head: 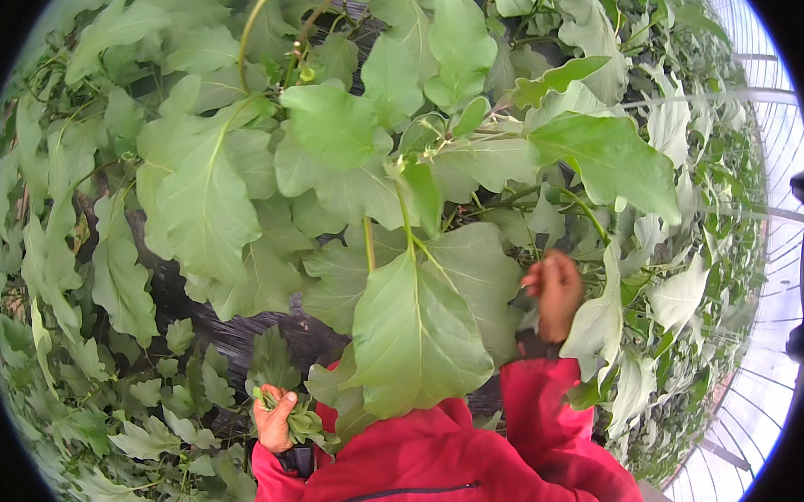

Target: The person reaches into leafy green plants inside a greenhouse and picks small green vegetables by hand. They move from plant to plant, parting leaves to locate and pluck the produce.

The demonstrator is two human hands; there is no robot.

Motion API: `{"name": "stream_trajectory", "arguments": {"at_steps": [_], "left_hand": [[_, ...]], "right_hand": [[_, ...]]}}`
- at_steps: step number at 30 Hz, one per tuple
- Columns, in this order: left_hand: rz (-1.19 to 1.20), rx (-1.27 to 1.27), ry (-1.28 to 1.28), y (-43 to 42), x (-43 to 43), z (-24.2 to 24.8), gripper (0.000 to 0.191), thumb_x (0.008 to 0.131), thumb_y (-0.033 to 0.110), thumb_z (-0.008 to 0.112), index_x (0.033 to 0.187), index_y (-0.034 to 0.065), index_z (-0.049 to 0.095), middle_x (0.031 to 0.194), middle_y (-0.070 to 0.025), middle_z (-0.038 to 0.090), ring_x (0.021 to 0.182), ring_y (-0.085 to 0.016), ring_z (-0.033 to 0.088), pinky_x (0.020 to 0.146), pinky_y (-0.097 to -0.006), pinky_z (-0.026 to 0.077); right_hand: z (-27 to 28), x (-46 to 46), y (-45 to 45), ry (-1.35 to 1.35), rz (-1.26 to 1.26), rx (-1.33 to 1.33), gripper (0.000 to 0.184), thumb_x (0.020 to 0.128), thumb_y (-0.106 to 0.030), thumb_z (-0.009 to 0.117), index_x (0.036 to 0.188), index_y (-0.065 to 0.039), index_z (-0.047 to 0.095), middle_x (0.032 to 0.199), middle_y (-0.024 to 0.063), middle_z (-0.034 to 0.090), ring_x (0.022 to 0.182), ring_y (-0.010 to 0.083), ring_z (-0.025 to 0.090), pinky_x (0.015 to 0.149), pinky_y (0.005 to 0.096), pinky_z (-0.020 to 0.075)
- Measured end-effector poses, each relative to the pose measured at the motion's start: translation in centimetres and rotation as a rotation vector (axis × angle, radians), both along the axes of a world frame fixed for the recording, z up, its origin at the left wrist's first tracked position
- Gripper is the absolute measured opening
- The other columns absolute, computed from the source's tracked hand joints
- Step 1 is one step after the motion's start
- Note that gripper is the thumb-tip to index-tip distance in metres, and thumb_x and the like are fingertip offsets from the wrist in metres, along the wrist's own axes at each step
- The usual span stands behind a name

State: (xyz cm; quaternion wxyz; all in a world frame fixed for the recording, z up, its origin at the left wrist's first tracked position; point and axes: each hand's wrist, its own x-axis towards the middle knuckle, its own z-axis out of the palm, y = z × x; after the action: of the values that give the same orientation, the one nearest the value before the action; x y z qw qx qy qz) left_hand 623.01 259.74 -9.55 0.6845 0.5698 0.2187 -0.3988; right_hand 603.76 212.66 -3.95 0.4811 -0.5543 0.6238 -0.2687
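Observation:
My left hand [274,421] is closed around a bunch of picked green leaves [304,420], low and to the left of my red jacket. My right hand [558,293] is raised among the foliage on the right, its fingers curled towards thin stems [537,248]. Whether those fingertips pinch anything is too small to tell. Between my hands hangs a large lobed leaf [421,340], probably of an eggplant, on a pale green stalk [404,210]. Above it, a branch tip carries small buds [401,162] and young leaves.
Dense leafy plants [208,173] surround me on both sides. Dark plastic mulch film [234,337] shows between them. Along the right edge curves a ribbed translucent greenhouse wall [772,284]. A broad leaf [596,316] hangs close beside my right wrist.

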Motion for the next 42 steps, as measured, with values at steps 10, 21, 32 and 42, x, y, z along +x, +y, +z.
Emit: {"name": "stream_trajectory", "arguments": {"at_steps": [10,21,32,42], "left_hand": [[-0.037,0.068,0.040,-2.3,1.1,0.3,0.027,0.090,-0.005,0.075,0.094,0.0097,0.053,0.084,-0.0027,0.059,0.076,-0.014,0.057,0.072,-0.0306,0.048],[-0.075,0.064,0.022,-1.5,3.0,-0.6,0.027,0.091,-0.002,0.076,0.095,0.0102,0.052,0.087,-0.0030,0.061,0.079,-0.015,0.059,0.074,-0.0317,0.050],[-0.055,0.078,0.000,-0.4,5.1,-0.3,0.027,0.090,-0.003,0.077,0.094,0.0113,0.054,0.087,-0.0025,0.063,0.077,-0.014,0.058,0.073,-0.0316,0.050],[-0.078,0.083,0.006,-1.4,5.5,-0.3,0.027,0.091,-0.003,0.076,0.094,0.0115,0.054,0.086,-0.0021,0.062,0.076,-0.014,0.057,0.073,-0.0310,0.049]], "right_hand": [[-3.7,0.6,-12.2,0.238,0.057,-0.658,0.036,0.095,-0.022,0.074,0.121,0.003,0.070,0.114,0.0114,0.074,0.097,0.0248,0.068,0.086,0.0387,0.0524],[-2.3,-1.9,-8.4,0.033,-0.282,-0.121,0.023,0.097,-0.019,0.073,0.114,-0.004,0.069,0.102,0.0071,0.073,0.086,0.0137,0.070,0.071,0.0262,0.0589],[-5.3,-3.4,-6.0,-0.212,-0.502,-0.181,0.012,0.097,-0.012,0.071,0.107,-0.006,0.069,0.093,0.0041,0.072,0.076,0.0129,0.069,0.064,0.0228,0.0565],[-8.1,-4.9,-6.4,-0.182,-0.576,-0.253,0.003,0.089,-0.011,0.068,0.091,-0.008,0.069,0.086,-0.0007,0.066,0.071,0.0104,0.059,0.068,0.0260,0.0487]]}}
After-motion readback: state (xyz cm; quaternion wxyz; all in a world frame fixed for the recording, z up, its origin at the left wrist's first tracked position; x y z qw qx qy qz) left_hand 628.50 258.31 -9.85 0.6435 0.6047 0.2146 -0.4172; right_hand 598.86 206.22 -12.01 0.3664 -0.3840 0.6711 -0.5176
